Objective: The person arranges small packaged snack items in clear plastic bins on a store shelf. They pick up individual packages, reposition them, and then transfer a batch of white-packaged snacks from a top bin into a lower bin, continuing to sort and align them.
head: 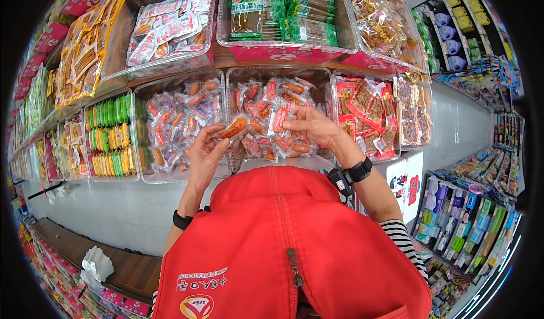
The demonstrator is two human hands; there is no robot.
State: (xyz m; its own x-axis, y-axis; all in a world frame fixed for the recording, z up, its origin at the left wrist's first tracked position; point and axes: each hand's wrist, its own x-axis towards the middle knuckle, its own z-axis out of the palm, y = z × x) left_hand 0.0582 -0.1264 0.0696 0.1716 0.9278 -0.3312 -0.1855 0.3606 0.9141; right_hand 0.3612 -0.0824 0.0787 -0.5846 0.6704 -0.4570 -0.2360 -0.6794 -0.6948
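Between the thumb and fingers of my left hand [208,146] is a clear-wrapped snack piece [235,128], orange-brown and shaped like a small drumstick or sausage. My right hand [312,125] grips a clear packet with a red label [279,119]. Both hands are above a clear plastic bin [280,69] of loose, individually wrapped sausage-like snacks [255,91]. To its left stands another clear bin [180,75] with similar wrapped sausages [159,136], some bearing purple labels. My left hand is near the wall shared by the two bins.
Red meat-snack packets [369,102] fill a bin on the right. Farther left, a bin holds green and yellow packets [108,136]. The upper tier has bins of green-edged packs [259,17] and white packets [165,25]. Behind me runs a dark wooden shelf [127,268] with a crumpled white bag [97,263].
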